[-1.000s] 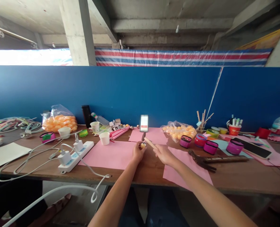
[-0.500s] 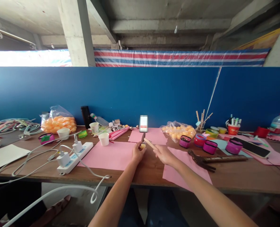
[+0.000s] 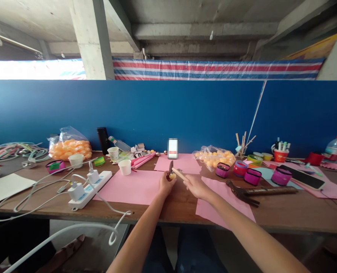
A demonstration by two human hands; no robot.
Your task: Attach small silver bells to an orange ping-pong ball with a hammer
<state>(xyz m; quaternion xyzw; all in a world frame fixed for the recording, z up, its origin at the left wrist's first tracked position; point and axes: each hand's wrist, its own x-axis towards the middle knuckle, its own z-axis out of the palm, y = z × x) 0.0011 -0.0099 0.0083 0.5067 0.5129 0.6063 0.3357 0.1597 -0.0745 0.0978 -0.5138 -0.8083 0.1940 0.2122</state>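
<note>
My left hand (image 3: 165, 184) pinches a small yellowish ball (image 3: 172, 176) against the wooden table (image 3: 174, 206). My right hand (image 3: 195, 186) grips the wooden handle of a small hammer (image 3: 176, 171). Its dark metal head sits just above the ball, between the two hands. Pink paper sheets (image 3: 132, 185) lie under and beside both hands.
A white power strip (image 3: 89, 187) with cables lies at the left, with paper cups (image 3: 125, 167) and bags of orange balls (image 3: 71, 148) behind. A larger hammer (image 3: 259, 191), pink tape rolls (image 3: 253, 176), a phone (image 3: 303, 177) and a pen cup (image 3: 282, 153) sit at the right. A blue partition backs the table.
The hammer head has tipped up slightly over the ball; my right hand shifted a little left. My left hand stays put.
</note>
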